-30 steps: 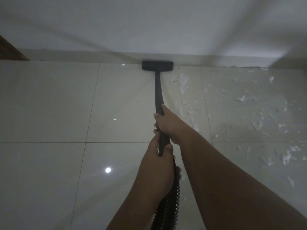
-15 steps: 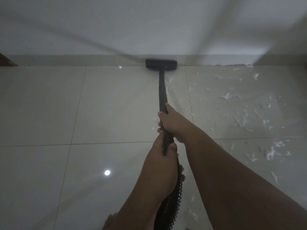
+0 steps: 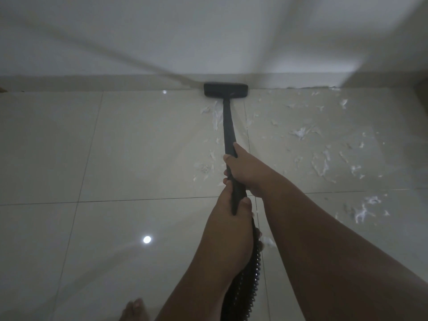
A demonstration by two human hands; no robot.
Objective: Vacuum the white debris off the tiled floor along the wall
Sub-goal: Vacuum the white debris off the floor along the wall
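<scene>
A black vacuum wand (image 3: 228, 126) runs from my hands to its flat black floor head (image 3: 225, 90), which sits against the base of the white wall (image 3: 208, 35). My right hand (image 3: 245, 169) grips the wand higher up. My left hand (image 3: 231, 218) grips it lower, where the ribbed black hose (image 3: 249, 281) begins. White shredded debris (image 3: 319, 158) is scattered over the glossy tiled floor (image 3: 139, 147) to the right of the wand. Smaller bits of debris (image 3: 214, 114) lie just left of the wand.
A pale skirting strip (image 3: 92, 82) runs along the foot of the wall. My bare foot (image 3: 134, 310) shows at the bottom edge. A bright light reflection (image 3: 147, 239) sits on the tile to the left. A darker corner (image 3: 420, 89) closes the right end.
The view and the wand have shifted right along the wall. Debris that lay right of the wand now lies beside and left of it. The brown edge at far left has left the view.
</scene>
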